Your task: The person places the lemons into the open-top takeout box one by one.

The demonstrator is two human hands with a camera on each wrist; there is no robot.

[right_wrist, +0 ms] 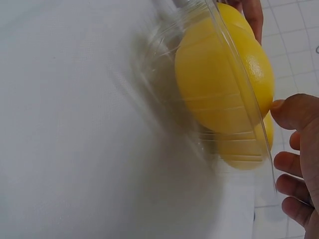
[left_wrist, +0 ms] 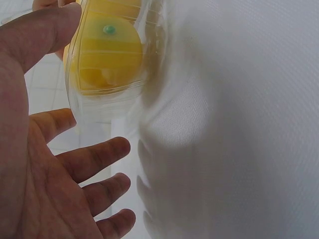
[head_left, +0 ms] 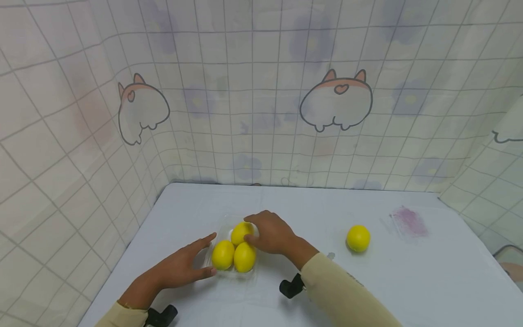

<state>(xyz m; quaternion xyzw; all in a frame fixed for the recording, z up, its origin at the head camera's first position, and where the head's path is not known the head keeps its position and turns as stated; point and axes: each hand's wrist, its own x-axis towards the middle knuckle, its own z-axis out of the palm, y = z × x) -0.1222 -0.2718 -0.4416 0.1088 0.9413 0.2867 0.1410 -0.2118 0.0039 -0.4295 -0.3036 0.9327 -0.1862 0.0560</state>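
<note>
A clear plastic tray [head_left: 227, 221] on the white table holds three yellow lemons. My right hand [head_left: 250, 230] reaches over the back lemon [head_left: 238, 234], fingers and thumb curled round it. In the right wrist view the thumb [right_wrist: 291, 109] touches a lemon [right_wrist: 219, 79] at the tray's rim [right_wrist: 164, 59]. To the tray's left my left hand [head_left: 204, 254] lies flat and open, its fingertips against the tray's side beside the front left lemon [head_left: 223, 255]. The left wrist view has the spread fingers [left_wrist: 94, 157] next to the tray [left_wrist: 99, 107] and a lemon [left_wrist: 107, 55].
A fourth lemon [head_left: 358, 238] lies loose on the table to the right. Farther right is a purple mesh patch [head_left: 408, 221]. A checked curtain with cartoon prints closes in the table at the back and both sides.
</note>
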